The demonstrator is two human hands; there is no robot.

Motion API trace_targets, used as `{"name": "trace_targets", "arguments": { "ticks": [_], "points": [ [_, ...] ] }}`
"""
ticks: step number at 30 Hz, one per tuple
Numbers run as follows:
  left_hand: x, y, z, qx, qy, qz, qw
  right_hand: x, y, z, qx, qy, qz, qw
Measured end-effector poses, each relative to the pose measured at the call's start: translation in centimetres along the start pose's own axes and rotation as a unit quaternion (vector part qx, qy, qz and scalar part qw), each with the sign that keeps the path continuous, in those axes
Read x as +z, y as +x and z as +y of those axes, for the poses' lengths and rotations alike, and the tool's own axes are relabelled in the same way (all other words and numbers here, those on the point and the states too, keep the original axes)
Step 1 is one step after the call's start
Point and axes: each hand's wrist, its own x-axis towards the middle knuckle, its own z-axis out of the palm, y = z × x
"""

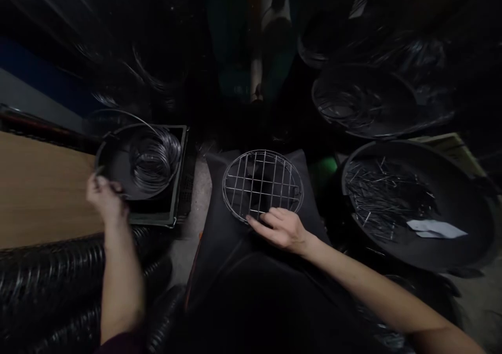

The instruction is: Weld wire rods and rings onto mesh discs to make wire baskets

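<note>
A round wire grate (262, 184), with a double rim and crossing bars, rests on the dark cloth over my lap. My right hand (283, 229) grips its near rim, fingers curled over the wire with the index finger stretched along the edge. Off to the left, my left hand (106, 194) is by the near left rim of a black basin (121, 160). Its fingers are pinched together and slightly blurred; what sits between them is not clear. A bundle of thin metal wire rings (155, 158) lies in that basin, with one strand arching above it.
The basin sits in a dark crate (174, 207). A large black pan (463, 213) at right holds many short wire pieces (388, 192) and a white paper slip (437, 228). Behind it another pan (396, 103) holds wire rings. Stacked dark ringed shapes (50, 275) fill the lower left.
</note>
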Motion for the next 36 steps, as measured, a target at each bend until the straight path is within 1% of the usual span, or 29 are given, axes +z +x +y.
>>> {"name": "trace_targets", "arguments": {
  "ticks": [2,3,5,6,7,8,9,10,11,12,13,15,16,18,20,22,24,26,28,31,33,36],
  "points": [
    [4.9,-2.3,2.2,-0.002,-0.071,-0.089,0.994,0.2,-0.8,-0.5,0.012,-0.004,0.02,1.0],
    [7.6,-3.4,3.2,0.005,-0.085,-0.139,0.987,0.0,-1.3,-0.7,0.024,-0.003,0.032,0.999],
    [12.9,-5.4,5.1,0.012,-0.081,-0.288,0.954,-0.6,-2.3,-0.9,0.064,-0.007,0.066,0.996],
    [15.2,-6.1,5.8,0.022,-0.066,-0.357,0.931,-1.0,-2.8,-0.8,0.106,-0.007,0.085,0.991],
    [17.3,-6.6,6.3,0.037,-0.047,-0.42,0.905,-1.5,-3.4,-0.6,0.169,0.0,0.105,0.98],
    [19.1,-6.9,6.7,0.056,-0.029,-0.472,0.879,-1.8,-4.0,-0.2,0.253,0.014,0.124,0.959],
    [20.6,-6.9,7.0,0.078,-0.011,-0.515,0.854,-2.1,-4.5,0.4,0.349,0.036,0.139,0.926],
    [21.8,-6.9,7.1,0.097,0.004,-0.549,0.83,-2.3,-5.1,1.0,0.441,0.065,0.147,0.883],
    [22.8,-6.7,7.2,0.112,0.017,-0.576,0.81,-2.3,-5.6,1.6,0.517,0.098,0.146,0.838],
    [23.4,-6.6,7.2,0.118,0.027,-0.596,0.794,-2.2,-6.0,2.2,0.57,0.132,0.134,0.8],
    [23.8,-6.4,7.1,0.114,0.037,-0.613,0.781,-2.0,-6.4,2.7,0.6,0.165,0.114,0.774],
    [24.0,-6.4,7.0,0.094,0.053,-0.636,0.764,-1.3,-6.8,3.3,0.624,0.228,0.069,0.744],
    [23.9,-6.5,6.8,0.089,0.059,-0.64,0.761,-0.9,-6.8,3.4,0.632,0.255,0.054,0.73],
    [23.5,-6.9,6.4,0.102,0.064,-0.625,0.771,-0.1,-6.5,3.5,0.65,0.296,0.049,0.699],
    [22.9,-7.5,5.9,0.131,0.063,-0.579,0.802,0.3,-5.9,3.9,0.656,0.318,0.064,0.682],
    [22.2,-8.4,5.3,0.144,0.065,-0.518,0.84,0.3,-5.0,5.0,0.643,0.334,0.081,0.684],
    [21.4,-9.3,4.8,0.141,0.078,-0.459,0.874,0.2,-4.4,6.5,0.627,0.357,0.09,0.686],
    [20.7,-10.1,4.5,0.143,0.099,-0.418,0.891,0.2,-4.0,7.9,0.624,0.379,0.096,0.676],
    [20.2,-10.5,4.3,0.153,0.113,-0.411,0.892,0.4,-4.1,8.7,0.627,0.39,0.1,0.667],
    [20.1,-10.2,4.3,0.173,0.112,-0.424,0.882,1.1,-4.5,8.8,0.625,0.403,0.104,0.661],
    [20.2,-9.7,4.3,0.183,0.116,-0.431,0.876,1.5,-4.8,8.5,0.623,0.404,0.103,0.662],
    [20.2,-9.4,4.5,0.196,0.139,-0.448,0.861,1.5,-5.4,8.0,0.624,0.384,0.08,0.675]
  ]
}}
